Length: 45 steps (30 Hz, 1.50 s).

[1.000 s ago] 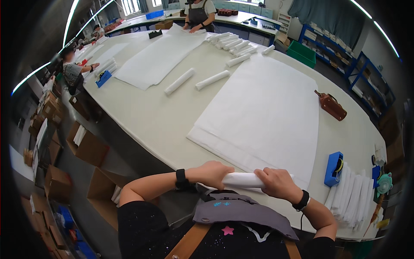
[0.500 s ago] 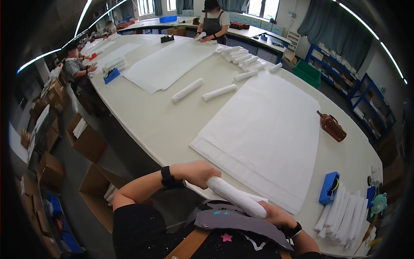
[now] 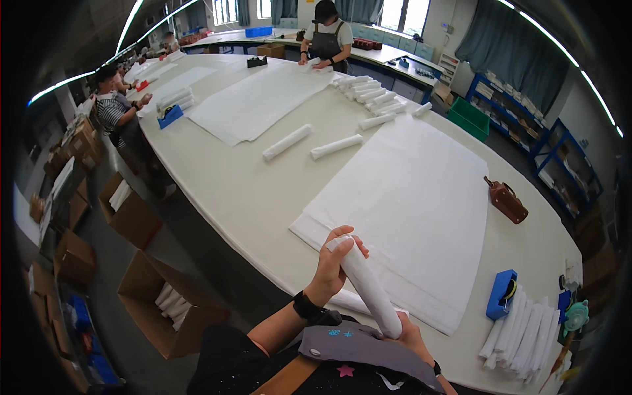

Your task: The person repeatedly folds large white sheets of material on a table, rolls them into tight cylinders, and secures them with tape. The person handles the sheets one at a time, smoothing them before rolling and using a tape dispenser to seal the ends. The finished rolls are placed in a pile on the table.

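A white roll, wrapped in thin sheet material [image 3: 370, 286], is held at a slant in front of my body, over the near table edge. My left hand [image 3: 332, 264] wraps its fingers and thumb round the upper end. At the lower end my right hand [image 3: 413, 340] grips it, its fingers partly hidden. Behind the held roll, another white roll [image 3: 350, 301] lies along the table edge, partly covered. Just beyond my hands a stack of large white sheets [image 3: 411, 197] lies flat. Two loose rolls, a left one [image 3: 288, 142] and a right one [image 3: 336, 147], rest farther off.
A blue tape dispenser [image 3: 501, 294] and a bundle of thin white rolls [image 3: 520, 332] sit at right, with a brown pouch [image 3: 505, 201] farther back. At lower left stands an open carton [image 3: 141, 306] holding rolls. Co-workers stand at the far side [image 3: 327, 43] and left [image 3: 113, 108].
My left hand has risen and shifted right, bringing the roll's upper end up to a steeper slant. The roll behind it at the table edge now shows more. The far co-worker's hands have shifted.
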Available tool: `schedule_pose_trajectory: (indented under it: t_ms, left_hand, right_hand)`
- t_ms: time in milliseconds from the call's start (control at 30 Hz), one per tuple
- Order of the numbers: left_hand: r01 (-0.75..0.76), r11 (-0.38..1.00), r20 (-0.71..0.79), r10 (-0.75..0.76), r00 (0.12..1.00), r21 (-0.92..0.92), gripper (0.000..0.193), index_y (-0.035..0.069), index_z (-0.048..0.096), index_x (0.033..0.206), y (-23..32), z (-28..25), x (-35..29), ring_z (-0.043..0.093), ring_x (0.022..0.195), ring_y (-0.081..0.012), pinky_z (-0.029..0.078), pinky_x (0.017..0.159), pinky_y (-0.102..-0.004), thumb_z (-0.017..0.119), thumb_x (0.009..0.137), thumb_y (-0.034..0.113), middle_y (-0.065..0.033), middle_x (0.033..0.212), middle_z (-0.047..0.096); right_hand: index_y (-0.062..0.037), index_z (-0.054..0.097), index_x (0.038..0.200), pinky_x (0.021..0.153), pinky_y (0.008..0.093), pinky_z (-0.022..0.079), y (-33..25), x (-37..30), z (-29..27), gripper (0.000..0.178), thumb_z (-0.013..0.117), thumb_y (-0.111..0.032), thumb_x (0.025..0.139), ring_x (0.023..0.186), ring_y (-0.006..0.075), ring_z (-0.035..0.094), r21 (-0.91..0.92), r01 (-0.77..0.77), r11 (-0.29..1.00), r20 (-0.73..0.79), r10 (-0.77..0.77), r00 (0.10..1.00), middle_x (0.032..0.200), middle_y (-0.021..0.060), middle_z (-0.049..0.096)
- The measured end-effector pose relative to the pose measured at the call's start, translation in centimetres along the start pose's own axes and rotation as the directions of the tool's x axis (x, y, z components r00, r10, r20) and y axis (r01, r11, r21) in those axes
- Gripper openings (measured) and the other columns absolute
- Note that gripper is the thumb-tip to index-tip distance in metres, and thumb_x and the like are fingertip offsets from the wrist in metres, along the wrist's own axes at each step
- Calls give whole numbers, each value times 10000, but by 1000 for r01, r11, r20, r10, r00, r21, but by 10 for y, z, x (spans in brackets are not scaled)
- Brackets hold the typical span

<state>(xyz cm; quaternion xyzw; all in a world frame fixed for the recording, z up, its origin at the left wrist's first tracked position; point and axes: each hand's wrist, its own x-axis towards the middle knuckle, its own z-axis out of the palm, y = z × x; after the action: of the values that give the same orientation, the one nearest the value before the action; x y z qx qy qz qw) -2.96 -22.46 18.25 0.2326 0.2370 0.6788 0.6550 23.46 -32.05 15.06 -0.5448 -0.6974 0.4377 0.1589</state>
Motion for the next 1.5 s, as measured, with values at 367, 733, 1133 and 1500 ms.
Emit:
schedule_pose_trajectory:
  t_ms: [367, 733, 1133, 1500]
  left_hand:
    - [-30, 1000, 16, 30, 999, -5, 202, 142, 509, 1001, -4, -4, 9, 600, 855, -172, 519, 817, -346, 655, 939, 269, -30, 913, 565]
    - [57, 990, -85, -68, 994, -132, 213, 161, 533, 903, -2, -16, 27, 579, 793, -167, 506, 809, -356, 634, 969, 337, -14, 869, 558]
    - [216, 900, 68, -205, 976, -380, 246, 141, 590, 915, -30, -62, 73, 604, 828, -195, 507, 817, -376, 528, 1020, 355, -41, 932, 614]
    - [142, 679, -345, 173, 923, 720, 454, 14, 493, 1339, -91, -157, 70, 486, 1289, -223, 323, 1110, -371, 416, 1072, 372, -125, 1335, 544]
  right_hand:
    - [-67, 489, 1366, 882, 367, 543, -8, 5, -2, 727, 856, -205, 753, 1027, 290, 698, 24, 14, 1000, -5, -14, 1000, 1131, 171, 699]
    - [-61, 540, 1341, 944, 324, 487, 4, 18, -8, 614, 819, -205, 813, 1063, 195, 641, 335, -198, 921, 247, 116, 962, 1161, 104, 683]
    - [-68, 519, 1369, 969, 337, 468, -12, 32, -12, 593, 775, -216, 855, 1081, 184, 620, 323, -270, 907, 212, 208, 955, 1171, 104, 676]
    - [-9, 476, 1305, 642, 279, 529, 96, -46, -65, 552, 763, -167, 861, 730, 138, 633, 688, -59, 723, -463, 500, 732, 923, 60, 633]
